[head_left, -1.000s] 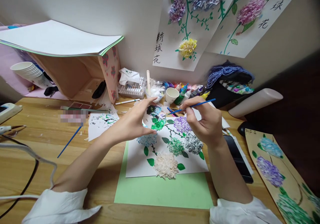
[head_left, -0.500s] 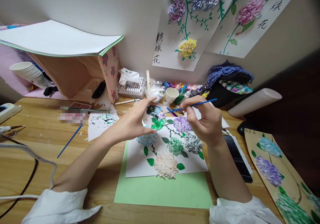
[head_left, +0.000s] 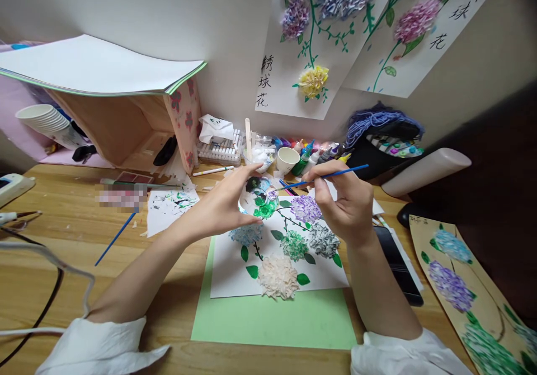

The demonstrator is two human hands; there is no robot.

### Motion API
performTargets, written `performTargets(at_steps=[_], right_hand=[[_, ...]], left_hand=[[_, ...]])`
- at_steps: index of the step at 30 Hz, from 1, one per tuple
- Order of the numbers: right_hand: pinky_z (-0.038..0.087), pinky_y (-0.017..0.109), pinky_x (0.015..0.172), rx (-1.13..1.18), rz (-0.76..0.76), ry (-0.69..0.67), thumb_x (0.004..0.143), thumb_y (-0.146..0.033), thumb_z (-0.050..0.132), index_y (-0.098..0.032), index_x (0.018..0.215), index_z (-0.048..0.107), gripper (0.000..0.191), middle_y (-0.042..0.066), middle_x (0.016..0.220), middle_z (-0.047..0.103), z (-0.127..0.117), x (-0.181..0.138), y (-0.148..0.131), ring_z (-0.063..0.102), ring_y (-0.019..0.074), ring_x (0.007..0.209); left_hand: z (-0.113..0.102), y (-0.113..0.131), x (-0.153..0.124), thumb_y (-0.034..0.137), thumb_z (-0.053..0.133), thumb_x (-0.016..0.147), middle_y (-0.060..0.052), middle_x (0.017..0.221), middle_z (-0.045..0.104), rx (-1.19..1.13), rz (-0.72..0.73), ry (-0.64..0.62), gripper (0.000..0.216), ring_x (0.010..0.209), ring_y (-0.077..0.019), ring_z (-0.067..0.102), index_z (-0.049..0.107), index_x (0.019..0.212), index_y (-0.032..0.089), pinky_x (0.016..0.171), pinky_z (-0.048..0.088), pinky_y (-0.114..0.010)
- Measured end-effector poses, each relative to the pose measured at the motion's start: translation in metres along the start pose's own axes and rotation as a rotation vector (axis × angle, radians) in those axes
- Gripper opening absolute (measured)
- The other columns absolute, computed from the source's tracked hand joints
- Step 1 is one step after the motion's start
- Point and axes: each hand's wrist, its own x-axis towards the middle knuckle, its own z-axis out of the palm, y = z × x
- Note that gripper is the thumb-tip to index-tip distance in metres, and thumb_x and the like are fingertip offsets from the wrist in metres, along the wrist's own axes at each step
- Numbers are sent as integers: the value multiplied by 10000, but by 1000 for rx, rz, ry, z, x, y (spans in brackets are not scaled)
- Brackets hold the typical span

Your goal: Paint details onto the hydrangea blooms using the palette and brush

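My left hand (head_left: 226,202) curves its thumb and fingers around the edge of a small round paint palette (head_left: 263,191), smeared with green, black, blue and purple paint. In my right hand (head_left: 344,199) is a thin blue-handled paintbrush (head_left: 331,175), pinched between thumb and fingers. Its tip rests at the purple paint on the palette. Below both hands lies a white sheet (head_left: 235,280) with crumpled-paper flowers in blue, purple, green, grey and cream (head_left: 278,277), joined by painted stems and green leaves. A green sheet (head_left: 272,322) lies under it.
A paper cup (head_left: 288,160), paint bottles (head_left: 302,162) and a marker box (head_left: 220,150) line the wall. Another blue brush (head_left: 117,238) and a paint-stained paper (head_left: 172,207) lie left. A black phone-like slab (head_left: 396,266) and a finished-looking flower picture (head_left: 451,285) lie right.
Almost nothing differs. The brush in my right hand has shifted very slightly to the right at its handle end; my left hand keeps its place on the palette.
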Motion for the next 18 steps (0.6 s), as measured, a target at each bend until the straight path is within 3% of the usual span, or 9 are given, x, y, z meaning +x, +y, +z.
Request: performTargets(at_steps=[5, 9, 13, 18], right_hand=[[476, 270, 659, 11, -29, -51, 833, -70, 486, -208, 859, 568, 163, -11, 769, 613, 1, 1, 0, 594, 113, 692], [480, 287, 678, 2, -33, 7, 837, -77, 488, -212, 870, 570, 162, -3, 785, 620, 1, 1, 1, 598, 126, 722], [486, 296, 658, 32, -22, -48, 836, -86, 484, -222, 870, 570, 165, -4, 773, 621, -1, 2, 1, 602, 133, 699], [492, 316, 675, 6, -45, 6, 836, -88, 482, -229, 872, 569, 170, 2, 776, 620, -1, 1, 1, 603, 148, 716]], left_hand=[[-1, 1, -1, 349, 775, 691, -110, 1445, 433, 1, 2, 3, 921, 1298, -288, 449, 251, 1445, 267, 1069, 402, -462], [-1, 1, -1, 354, 769, 695, -114, 1459, 414, -6, 3, 10, 910, 1315, -294, 434, 258, 1443, 269, 1085, 385, -469], [-1, 2, 0, 356, 768, 697, -117, 1446, 429, -10, 0, 4, 905, 1303, -293, 446, 259, 1440, 272, 1075, 398, -474], [-1, 2, 0, 361, 771, 697, -119, 1453, 418, -7, 7, 6, 897, 1317, -299, 434, 264, 1433, 285, 1086, 388, -487]])
